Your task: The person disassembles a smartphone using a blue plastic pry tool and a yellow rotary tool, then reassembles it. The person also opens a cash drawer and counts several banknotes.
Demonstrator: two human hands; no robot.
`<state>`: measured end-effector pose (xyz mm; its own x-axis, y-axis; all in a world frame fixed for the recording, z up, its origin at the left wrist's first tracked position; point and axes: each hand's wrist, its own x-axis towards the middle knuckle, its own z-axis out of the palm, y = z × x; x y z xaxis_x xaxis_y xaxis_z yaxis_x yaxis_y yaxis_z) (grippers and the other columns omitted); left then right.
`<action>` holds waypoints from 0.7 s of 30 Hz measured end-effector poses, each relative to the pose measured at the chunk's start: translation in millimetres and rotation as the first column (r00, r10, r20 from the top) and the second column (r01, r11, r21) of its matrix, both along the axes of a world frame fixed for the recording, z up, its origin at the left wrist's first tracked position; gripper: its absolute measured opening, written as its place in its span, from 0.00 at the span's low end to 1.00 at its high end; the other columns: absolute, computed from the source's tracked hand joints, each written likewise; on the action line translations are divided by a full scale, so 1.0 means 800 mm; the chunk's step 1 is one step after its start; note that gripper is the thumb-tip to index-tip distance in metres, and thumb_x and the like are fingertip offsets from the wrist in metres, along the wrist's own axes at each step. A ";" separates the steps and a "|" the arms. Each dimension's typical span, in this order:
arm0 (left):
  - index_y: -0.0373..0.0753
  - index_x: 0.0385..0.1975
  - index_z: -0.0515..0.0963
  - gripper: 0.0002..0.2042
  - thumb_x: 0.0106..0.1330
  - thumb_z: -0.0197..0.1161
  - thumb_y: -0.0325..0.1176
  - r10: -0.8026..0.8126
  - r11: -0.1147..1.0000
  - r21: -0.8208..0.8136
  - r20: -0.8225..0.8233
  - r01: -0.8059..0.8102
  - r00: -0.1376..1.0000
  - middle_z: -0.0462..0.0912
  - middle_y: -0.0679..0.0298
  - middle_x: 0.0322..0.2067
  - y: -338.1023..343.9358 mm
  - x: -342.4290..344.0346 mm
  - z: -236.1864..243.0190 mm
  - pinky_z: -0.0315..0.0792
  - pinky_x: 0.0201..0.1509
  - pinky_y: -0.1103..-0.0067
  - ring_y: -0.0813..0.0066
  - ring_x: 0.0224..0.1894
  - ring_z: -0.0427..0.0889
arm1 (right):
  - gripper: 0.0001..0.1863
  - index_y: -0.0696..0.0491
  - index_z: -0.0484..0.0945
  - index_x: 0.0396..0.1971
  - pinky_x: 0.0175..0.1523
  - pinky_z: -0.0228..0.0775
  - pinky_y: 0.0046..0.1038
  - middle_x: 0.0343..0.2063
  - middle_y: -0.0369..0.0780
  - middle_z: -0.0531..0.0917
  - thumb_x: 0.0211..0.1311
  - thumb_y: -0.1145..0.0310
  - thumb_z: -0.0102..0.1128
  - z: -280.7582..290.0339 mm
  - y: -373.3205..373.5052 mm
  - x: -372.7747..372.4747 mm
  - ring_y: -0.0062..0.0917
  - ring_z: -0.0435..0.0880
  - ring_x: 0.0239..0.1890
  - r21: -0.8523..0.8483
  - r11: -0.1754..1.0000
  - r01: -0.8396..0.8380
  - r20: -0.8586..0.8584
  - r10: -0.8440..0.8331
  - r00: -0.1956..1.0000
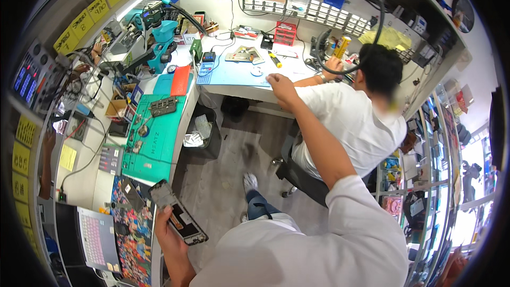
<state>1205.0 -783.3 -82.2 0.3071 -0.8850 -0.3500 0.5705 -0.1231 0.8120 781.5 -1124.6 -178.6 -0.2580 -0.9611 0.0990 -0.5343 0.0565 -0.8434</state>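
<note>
My left hand (171, 239) is closed around an opened smartphone (179, 213), its back off and the inner frame showing, held tilted beside the left bench. My right arm stretches far forward past a seated person. At its end my right hand (282, 90) has curled fingers, over the front edge of the light blue mat (234, 73); whatever they hold, if anything, is hidden. Close to those fingers lie a small round white piece (256, 71) and a yellow-and-black tool (275, 60).
A seated co-worker (342, 122) in a white shirt is close on my right, one hand by a yellow can (341, 47). On the left bench are a green mat (151, 154) with phone parts and a laptop (98, 239). A bin (204, 135) stands between the benches.
</note>
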 end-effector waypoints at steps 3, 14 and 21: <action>0.38 0.49 0.78 0.12 0.70 0.63 0.34 0.075 0.995 0.061 0.064 -0.079 0.995 0.85 0.65 0.41 -0.056 0.016 -0.010 0.79 0.49 0.75 0.74 0.43 0.86 | 0.19 0.55 0.88 0.46 0.56 0.78 0.44 0.44 0.52 0.89 0.72 0.55 0.57 -0.064 -0.144 -0.055 0.47 0.88 0.49 -0.036 0.986 0.162 -0.149 -0.165 0.975; 0.37 0.55 0.75 0.17 0.72 0.61 0.40 -0.043 0.963 0.269 0.190 -0.010 0.981 0.83 0.63 0.39 -0.341 0.023 -0.008 0.78 0.44 0.76 0.74 0.40 0.83 | 0.22 0.62 0.84 0.52 0.64 0.76 0.46 0.55 0.59 0.82 0.68 0.60 0.64 -0.217 -0.388 -0.152 0.52 0.82 0.57 0.112 0.967 0.227 -0.529 -0.136 0.837; 0.37 0.55 0.78 0.21 0.74 0.61 0.48 -0.201 0.948 0.290 0.224 0.132 0.954 0.83 0.67 0.44 -0.438 -0.002 -0.010 0.81 0.39 0.79 0.77 0.46 0.83 | 0.23 0.62 0.85 0.47 0.61 0.79 0.43 0.45 0.57 0.87 0.63 0.57 0.68 -0.195 -0.397 -0.165 0.49 0.87 0.51 0.312 0.909 0.278 -0.491 -0.097 0.866</action>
<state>1203.5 -1133.9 -90.5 0.2705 -0.8144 -0.5134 0.3084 -0.4319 0.8475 649.6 -1441.9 -334.6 -0.4496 -0.8884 -0.0923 -0.7975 0.4458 -0.4064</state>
